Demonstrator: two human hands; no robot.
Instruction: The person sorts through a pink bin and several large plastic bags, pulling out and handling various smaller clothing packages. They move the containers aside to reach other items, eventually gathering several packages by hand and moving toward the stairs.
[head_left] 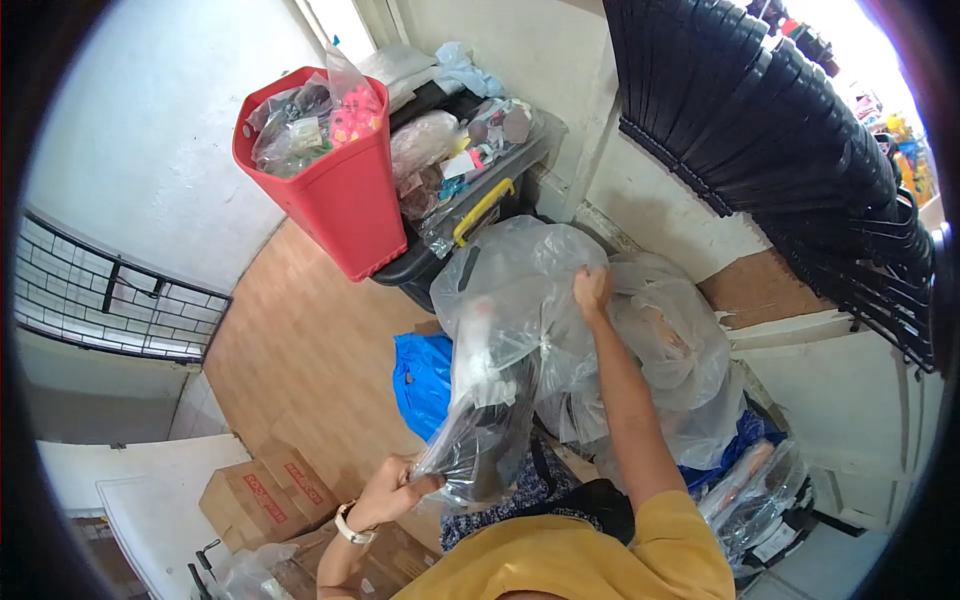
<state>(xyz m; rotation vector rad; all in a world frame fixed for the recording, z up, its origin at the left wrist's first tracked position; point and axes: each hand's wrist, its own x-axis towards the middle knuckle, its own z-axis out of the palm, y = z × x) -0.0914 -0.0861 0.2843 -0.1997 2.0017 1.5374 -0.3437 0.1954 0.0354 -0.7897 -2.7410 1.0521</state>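
A large clear plastic bag (520,265) is stretched out in front of my body, with something white and something dark showing through it. My left hand (395,493), with a watch (355,530) on its wrist, pinches the bag's near edge. Farther forward, my right hand (592,288) is closed on the plastic at the bag's upper right. Another filled clear plastic bag (672,335) sits just right of my right forearm. A blue plastic bag (422,385) lies on the floor to the left of the bag I hold.
A red bin (335,205) of packaged items stands beyond, beside a storage box (490,205) with a yellow handle, piled with packages. Cardboard boxes (255,505) sit at lower left. Black hangers (750,120) hang at upper right. Wrapped goods (755,495) lie at lower right.
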